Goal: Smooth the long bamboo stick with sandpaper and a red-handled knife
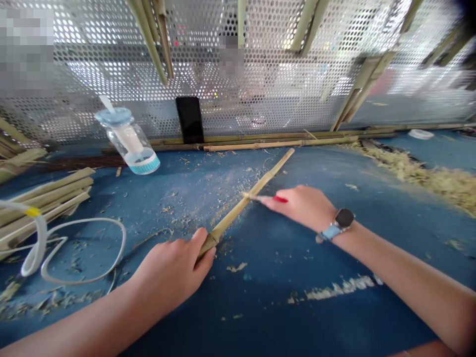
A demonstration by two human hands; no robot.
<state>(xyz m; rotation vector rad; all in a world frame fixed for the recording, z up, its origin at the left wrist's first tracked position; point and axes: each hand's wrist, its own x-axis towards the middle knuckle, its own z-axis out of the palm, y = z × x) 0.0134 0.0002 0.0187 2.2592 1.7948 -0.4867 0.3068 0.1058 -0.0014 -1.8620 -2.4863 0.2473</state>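
A jointed bamboo stick [235,212] lies slantwise over the blue tabletop [320,277]. Around its near end my left hand [174,260] is closed, thumb and fingers wrapped on the stick. My right hand [297,203], with a watch [344,218] on its wrist, grips a knife [268,200] with a red part on the handle. The knife's thin blade touches the stick about midway along, where pale shavings [245,194] show at the contact. Fine scraps are scattered left of the stick. My right fingertips are partly blurred.
A clear bottle [130,141] with a straw leans at the back left. A black phone [190,120] stands against the perforated metal screen [260,89]. Split bamboo [48,198] and a white cable [84,282] lie at left. A shavings heap [427,183] sits at right.
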